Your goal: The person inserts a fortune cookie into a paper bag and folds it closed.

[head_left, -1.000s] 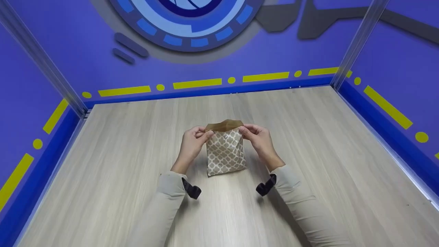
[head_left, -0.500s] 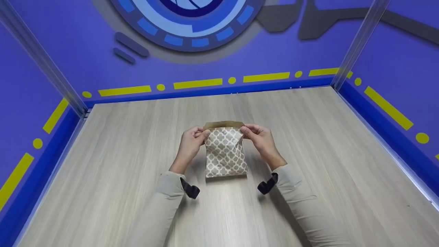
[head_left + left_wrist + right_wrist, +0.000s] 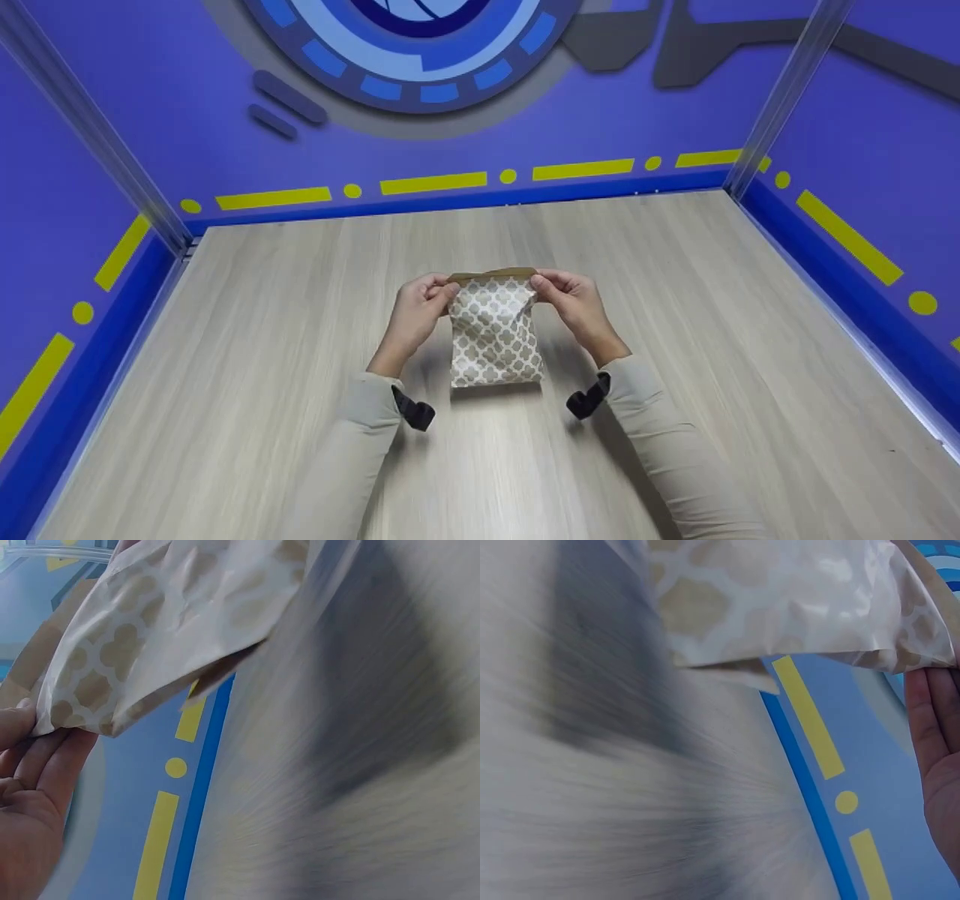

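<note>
A paper bag (image 3: 495, 334) with a white and tan quatrefoil pattern hangs between both hands in the head view. Its brown inner side shows as a thin strip along the top edge. At the upper left corner, my left hand (image 3: 415, 319) pinches the bag between thumb and fingers. The right hand (image 3: 579, 311) grips the opposite top corner the same way. From the left wrist, the patterned bag (image 3: 172, 622) is seen at an angle, its bottom fold sticking out. The right wrist view also has the bag (image 3: 780, 600) with fingers under its corner. What is inside is hidden.
A light wood-grain table (image 3: 262, 337) lies beneath the hands. Purple-blue panels with yellow markings (image 3: 433, 183) enclose its back and sides. Black wrist cameras (image 3: 416, 412) hang from both cuffs.
The bag's mouth has flattened from a gaping opening to a narrow strip. The hands have spread slightly apart, pulling the top edge straighter, and the bag's patterned front has turned more into view.
</note>
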`<action>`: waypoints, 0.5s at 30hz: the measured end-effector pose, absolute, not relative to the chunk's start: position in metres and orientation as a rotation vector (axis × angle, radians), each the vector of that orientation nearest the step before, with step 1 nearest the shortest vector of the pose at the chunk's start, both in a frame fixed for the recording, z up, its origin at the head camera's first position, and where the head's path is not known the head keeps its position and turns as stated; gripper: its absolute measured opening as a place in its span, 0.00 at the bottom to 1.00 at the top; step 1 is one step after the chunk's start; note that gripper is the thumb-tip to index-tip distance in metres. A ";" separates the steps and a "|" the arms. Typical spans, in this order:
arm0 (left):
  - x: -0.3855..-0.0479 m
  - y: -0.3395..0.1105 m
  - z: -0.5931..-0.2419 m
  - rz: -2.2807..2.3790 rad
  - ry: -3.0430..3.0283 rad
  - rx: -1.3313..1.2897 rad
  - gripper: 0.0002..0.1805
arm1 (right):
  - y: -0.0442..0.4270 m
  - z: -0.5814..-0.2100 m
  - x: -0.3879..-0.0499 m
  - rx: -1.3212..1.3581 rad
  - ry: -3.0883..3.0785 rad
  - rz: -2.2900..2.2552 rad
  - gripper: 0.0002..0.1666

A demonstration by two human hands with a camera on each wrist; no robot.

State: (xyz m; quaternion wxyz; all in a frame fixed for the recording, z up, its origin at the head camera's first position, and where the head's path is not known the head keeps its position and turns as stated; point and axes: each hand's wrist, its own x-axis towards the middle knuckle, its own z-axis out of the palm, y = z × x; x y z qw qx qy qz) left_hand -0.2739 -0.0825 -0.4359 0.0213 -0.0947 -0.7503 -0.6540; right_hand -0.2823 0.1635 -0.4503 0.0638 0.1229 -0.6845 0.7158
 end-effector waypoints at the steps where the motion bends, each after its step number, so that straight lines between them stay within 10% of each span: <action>1: -0.273 -0.083 -0.436 -2.014 -2.328 -0.312 0.09 | 0.164 -0.450 -0.282 0.378 -2.059 2.168 0.16; 15: -0.273 -0.098 -0.438 -2.055 -2.382 -0.569 0.23 | 0.178 -0.454 -0.285 0.578 -2.139 2.240 0.22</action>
